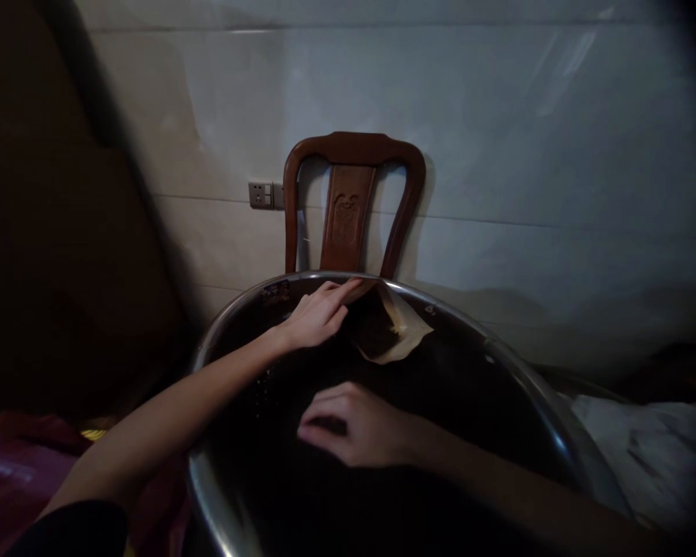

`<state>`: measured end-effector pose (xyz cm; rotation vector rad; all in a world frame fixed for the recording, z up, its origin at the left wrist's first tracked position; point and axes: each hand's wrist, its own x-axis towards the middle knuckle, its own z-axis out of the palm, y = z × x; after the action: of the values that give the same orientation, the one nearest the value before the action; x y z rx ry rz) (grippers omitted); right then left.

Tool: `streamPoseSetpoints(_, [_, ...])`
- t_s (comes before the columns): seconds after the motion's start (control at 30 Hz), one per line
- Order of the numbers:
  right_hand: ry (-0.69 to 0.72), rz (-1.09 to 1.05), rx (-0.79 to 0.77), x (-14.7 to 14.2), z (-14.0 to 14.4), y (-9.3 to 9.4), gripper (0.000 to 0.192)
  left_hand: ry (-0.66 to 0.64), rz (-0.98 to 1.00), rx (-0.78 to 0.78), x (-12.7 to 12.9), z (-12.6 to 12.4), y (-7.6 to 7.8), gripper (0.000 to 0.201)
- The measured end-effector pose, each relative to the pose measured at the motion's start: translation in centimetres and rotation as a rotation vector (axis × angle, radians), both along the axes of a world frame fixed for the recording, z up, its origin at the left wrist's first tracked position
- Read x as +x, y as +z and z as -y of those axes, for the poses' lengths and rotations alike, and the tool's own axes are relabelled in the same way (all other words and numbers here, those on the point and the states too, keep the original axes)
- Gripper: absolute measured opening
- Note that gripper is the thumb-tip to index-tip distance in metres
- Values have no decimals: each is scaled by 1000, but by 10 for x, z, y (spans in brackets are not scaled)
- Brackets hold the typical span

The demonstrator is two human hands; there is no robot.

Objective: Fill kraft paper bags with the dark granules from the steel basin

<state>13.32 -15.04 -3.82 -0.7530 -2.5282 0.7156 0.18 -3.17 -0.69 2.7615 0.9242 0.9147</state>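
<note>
A large round metal vat (533, 402) with a shiny rim fills the lower middle; its inside is very dark and I cannot make out what lies in it. Against the far inner wall, a pale paper bag (409, 329) gapes open, with dark loose stuff visible inside. My left hand (322, 313) grips the bag's left upper edge, close to the vat's rim. Nearer to me, my right hand (353, 425) hovers within the vat, apart from the bag. Its fingers curl round and the thumb and fingertips meet in a pinch; whatever they hold is too dark to see.
Behind the vat stands a brown wooden chair (348, 213) in front of a tiled wall (499, 124) with a socket (261, 196). Dark red plastic (29, 472) lies at the lower left. A whitish sack or cloth (649, 449) sits at the right.
</note>
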Motion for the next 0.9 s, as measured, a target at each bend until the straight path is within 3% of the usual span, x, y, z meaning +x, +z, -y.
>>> streamPoseSetpoints(0.1, [69,226,-123,-13,9,-36,40,-7,-5,-1,0,1,-1,52])
streamPoseSetpoints(0.2, [113,353,-143,-19,11,-53,45,0,-8,-1,-1,2,0,52])
streamPoseSetpoints(0.4, [99,527,-346,-12,1,-35,60,-1,-21,-10,-3,4,1,52])
streamPoseSetpoints(0.53, [98,481,-345,-12,2,-37,56,-4,-26,-16,-3,5,2,52])
streamPoseSetpoints(0.63, [120,574,-374,-15,1,-38,63,-9,-27,-11,-3,6,1,52])
streamPoseSetpoints(0.77, [134,721,-488,-17,-8,-26,74,-10,-27,-4,-3,6,1,53])
streamPoseSetpoints(0.9, [119,843,-648,-17,-16,-17,69,-19,-30,7,-3,7,1,52])
